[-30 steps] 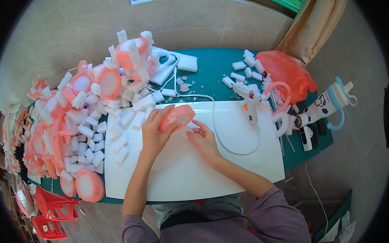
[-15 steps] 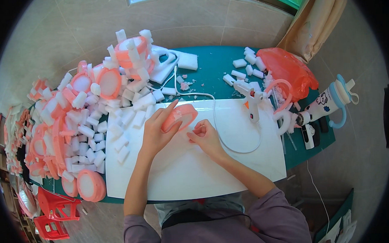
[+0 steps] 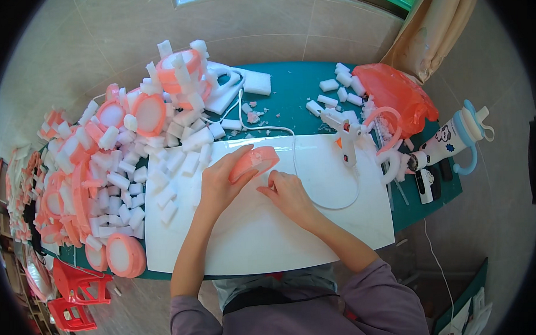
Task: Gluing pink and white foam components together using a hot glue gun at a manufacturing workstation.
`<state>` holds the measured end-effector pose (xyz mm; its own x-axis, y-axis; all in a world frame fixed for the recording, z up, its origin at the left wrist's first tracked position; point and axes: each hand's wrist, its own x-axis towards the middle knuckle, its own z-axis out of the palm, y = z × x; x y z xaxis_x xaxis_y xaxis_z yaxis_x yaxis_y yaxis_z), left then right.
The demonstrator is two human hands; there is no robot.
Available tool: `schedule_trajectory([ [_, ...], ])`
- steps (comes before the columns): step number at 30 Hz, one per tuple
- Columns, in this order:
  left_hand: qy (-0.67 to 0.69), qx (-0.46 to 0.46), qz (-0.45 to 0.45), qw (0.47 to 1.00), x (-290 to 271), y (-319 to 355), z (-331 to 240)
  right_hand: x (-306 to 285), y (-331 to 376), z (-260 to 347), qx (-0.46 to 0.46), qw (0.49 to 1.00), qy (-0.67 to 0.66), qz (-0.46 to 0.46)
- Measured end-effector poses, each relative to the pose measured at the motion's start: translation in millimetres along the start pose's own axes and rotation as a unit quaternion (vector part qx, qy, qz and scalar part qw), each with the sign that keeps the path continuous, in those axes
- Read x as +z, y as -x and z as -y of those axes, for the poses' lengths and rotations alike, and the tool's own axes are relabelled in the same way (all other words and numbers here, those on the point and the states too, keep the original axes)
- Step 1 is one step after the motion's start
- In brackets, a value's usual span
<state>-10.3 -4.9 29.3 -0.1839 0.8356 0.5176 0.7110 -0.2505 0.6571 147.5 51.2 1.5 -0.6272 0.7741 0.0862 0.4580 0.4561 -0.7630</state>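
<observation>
My left hand (image 3: 218, 184) is closed round a pink foam ring with a white centre (image 3: 255, 161), holding it tilted above the white board (image 3: 258, 238). Its pink outer rim is turned upward and shows a few pale marks. Just right of the ring and apart from it is my right hand (image 3: 288, 193), its fingers curled and the thumb and fingertips close together. Whatever they may pinch is too small to tell. A white glue gun (image 3: 348, 138) stands to the right at the board's far edge.
On the left, white foam blocks (image 3: 119, 180) and pink foam rings (image 3: 127, 256) are heaped up. A white cable (image 3: 295, 152) loops across the board. Right lie a red plastic bag (image 3: 392, 98), a pink hoop (image 3: 396, 130) and a tumbler with a blue handle (image 3: 450, 142). Red stools (image 3: 83, 283) stand lower left.
The pink ring has tilted so its outer rim faces up more and its white centre shows less. My right hand has shifted slightly right and down, its fingers drawn closer together.
</observation>
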Motion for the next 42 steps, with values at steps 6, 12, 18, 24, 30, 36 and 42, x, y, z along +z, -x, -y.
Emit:
schedule_trajectory([
  [6,-0.045,0.039,-0.003,0.998,0,-1,2,-1,0,-9,-0.133,0.982,0.129,0.046],
  [12,-0.008,0.023,0.030,0.999,-10,-4,6,15,6,-1,-0.144,0.968,0.199,0.046],
  [18,0.050,-0.033,0.083,0.995,-18,-5,9,35,9,1,-0.145,0.967,0.212,-0.012],
  [24,0.052,-0.031,0.085,0.995,-17,-3,12,0,4,-2,-0.273,0.950,0.143,-0.046],
  [30,0.036,-0.012,0.092,0.995,-16,-1,11,-30,-20,21,-0.324,0.900,0.059,-0.286],
  [36,0.068,-0.006,0.075,0.995,-13,-2,12,-22,-29,-2,-0.284,0.948,-0.106,-0.091],
  [42,0.057,-0.059,0.103,0.991,-14,1,22,-35,-30,7,-0.211,0.971,-0.110,-0.025],
])
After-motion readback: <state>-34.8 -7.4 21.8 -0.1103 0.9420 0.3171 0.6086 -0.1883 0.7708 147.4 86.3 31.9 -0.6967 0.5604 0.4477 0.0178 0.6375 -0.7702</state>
